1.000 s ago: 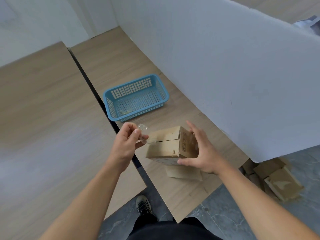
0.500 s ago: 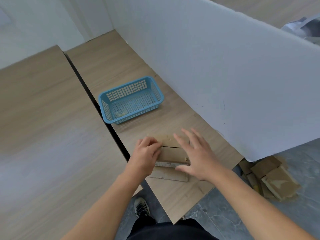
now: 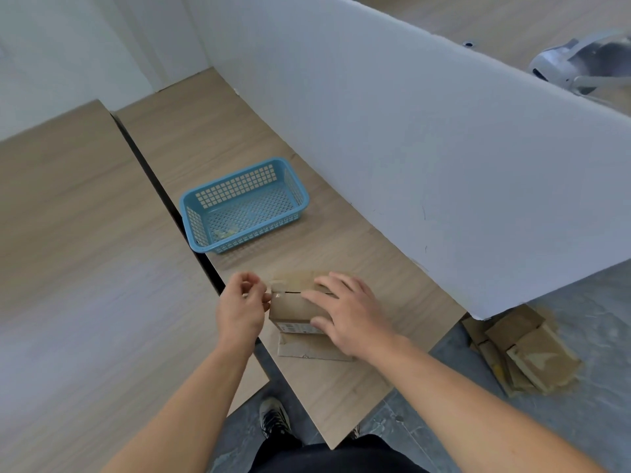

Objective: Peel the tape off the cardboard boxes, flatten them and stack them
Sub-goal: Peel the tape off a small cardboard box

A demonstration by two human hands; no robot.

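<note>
On woodgrain tabletop (image 3: pixel 358 250), rectangular cardboard box (image 3: pixel 293 307)

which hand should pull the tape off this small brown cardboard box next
Left. The left hand seems to pinch the lifted clear tape strip at the left end of the top seam of the small brown cardboard box. The right hand lies flat on the box and is better used to steady it.

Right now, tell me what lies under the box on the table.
A flat piece of cardboard sticks out from under the box on the near side. The box and the right hand resting on it hide the rest, so anything else beneath cannot be seen.
</note>
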